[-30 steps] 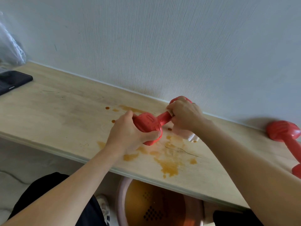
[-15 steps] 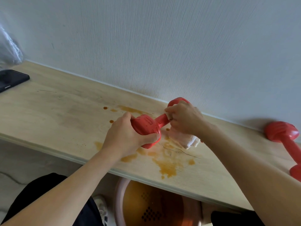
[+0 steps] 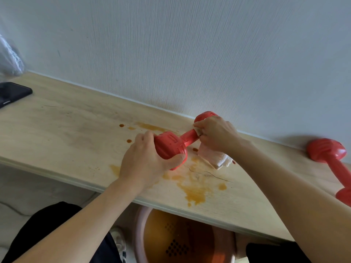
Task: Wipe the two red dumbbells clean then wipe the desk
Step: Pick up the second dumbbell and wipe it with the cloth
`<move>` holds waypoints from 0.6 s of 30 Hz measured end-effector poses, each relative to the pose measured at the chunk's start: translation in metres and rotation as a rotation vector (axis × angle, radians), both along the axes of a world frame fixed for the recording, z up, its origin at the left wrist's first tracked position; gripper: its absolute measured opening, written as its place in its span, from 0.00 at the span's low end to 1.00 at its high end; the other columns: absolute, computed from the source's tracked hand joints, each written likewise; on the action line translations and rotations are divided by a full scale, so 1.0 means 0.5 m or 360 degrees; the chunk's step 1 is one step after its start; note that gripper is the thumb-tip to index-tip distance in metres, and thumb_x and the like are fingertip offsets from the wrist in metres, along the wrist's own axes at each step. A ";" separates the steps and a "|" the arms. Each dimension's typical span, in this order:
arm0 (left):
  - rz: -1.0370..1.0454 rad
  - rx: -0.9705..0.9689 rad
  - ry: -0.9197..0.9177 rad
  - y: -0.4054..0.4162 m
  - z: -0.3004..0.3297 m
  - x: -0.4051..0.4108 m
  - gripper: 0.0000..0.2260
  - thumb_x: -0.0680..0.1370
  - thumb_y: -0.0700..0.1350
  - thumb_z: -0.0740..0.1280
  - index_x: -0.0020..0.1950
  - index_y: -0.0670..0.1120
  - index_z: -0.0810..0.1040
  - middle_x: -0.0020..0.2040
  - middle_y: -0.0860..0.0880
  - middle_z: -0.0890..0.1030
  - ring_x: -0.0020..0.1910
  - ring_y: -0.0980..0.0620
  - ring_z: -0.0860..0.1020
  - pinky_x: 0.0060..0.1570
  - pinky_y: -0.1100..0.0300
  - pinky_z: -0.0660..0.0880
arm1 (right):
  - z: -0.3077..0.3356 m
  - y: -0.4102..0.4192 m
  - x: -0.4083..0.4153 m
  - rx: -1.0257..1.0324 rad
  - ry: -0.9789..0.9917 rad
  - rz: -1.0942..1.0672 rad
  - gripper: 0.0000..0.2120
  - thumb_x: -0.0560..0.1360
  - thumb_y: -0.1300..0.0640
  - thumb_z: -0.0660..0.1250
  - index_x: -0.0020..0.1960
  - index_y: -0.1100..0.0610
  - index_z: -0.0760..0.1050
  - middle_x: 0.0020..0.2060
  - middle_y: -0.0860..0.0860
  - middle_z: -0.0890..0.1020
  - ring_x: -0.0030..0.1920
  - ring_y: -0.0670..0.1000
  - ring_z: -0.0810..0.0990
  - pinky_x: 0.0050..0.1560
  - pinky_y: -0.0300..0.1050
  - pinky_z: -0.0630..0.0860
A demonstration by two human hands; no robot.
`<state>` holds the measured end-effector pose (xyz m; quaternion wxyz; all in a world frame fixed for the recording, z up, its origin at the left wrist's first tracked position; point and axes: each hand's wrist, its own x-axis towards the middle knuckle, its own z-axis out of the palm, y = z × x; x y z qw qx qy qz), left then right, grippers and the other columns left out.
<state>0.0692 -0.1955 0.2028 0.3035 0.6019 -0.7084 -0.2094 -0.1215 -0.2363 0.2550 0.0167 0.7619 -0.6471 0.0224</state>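
Above the orange-brown spill on the wooden desk, the head view shows the left hand with fingers curled round the near head of a red dumbbell, held just over the stain. The right hand pinches a white cloth against the handle's far end. The first dumbbell's wipe seems to be in hand. The second red dumbbell lies well right of the spill, by the wall. Next would likely come turning the bar to reach unwiped faces. Below the spill, under the desk's edge, a pink basin holds an orange perforated basket; any further contents cannot be told.
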 end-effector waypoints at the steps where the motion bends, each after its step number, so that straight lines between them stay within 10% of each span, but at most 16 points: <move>1: 0.0002 -0.0156 -0.0067 0.005 -0.006 0.000 0.40 0.57 0.74 0.62 0.58 0.48 0.68 0.51 0.52 0.70 0.44 0.54 0.71 0.38 0.61 0.66 | -0.002 -0.002 -0.002 -0.0005 0.0006 0.0011 0.09 0.77 0.58 0.58 0.46 0.53 0.77 0.48 0.49 0.79 0.52 0.53 0.75 0.41 0.45 0.66; 7: -0.0029 -0.0189 -0.0103 0.007 0.008 -0.001 0.39 0.55 0.64 0.76 0.60 0.49 0.68 0.54 0.54 0.70 0.48 0.56 0.70 0.43 0.62 0.65 | -0.006 0.028 0.017 0.0005 -0.0143 0.0151 0.07 0.73 0.63 0.60 0.41 0.52 0.71 0.41 0.48 0.74 0.44 0.50 0.70 0.36 0.43 0.64; 11: 0.0010 -0.0148 -0.0040 0.008 0.018 -0.002 0.38 0.54 0.63 0.77 0.59 0.51 0.69 0.52 0.55 0.69 0.45 0.57 0.68 0.42 0.62 0.64 | -0.024 0.067 0.044 0.0028 -0.0244 0.0324 0.17 0.74 0.59 0.61 0.60 0.46 0.75 0.46 0.49 0.71 0.45 0.54 0.74 0.43 0.50 0.75; 18: 0.0028 -0.0029 0.0061 -0.005 0.020 0.003 0.36 0.52 0.63 0.77 0.55 0.53 0.70 0.51 0.55 0.71 0.46 0.53 0.73 0.42 0.60 0.66 | -0.032 0.022 0.009 -0.0089 0.0086 -0.0087 0.16 0.75 0.59 0.61 0.63 0.51 0.68 0.51 0.53 0.66 0.40 0.57 0.74 0.40 0.50 0.73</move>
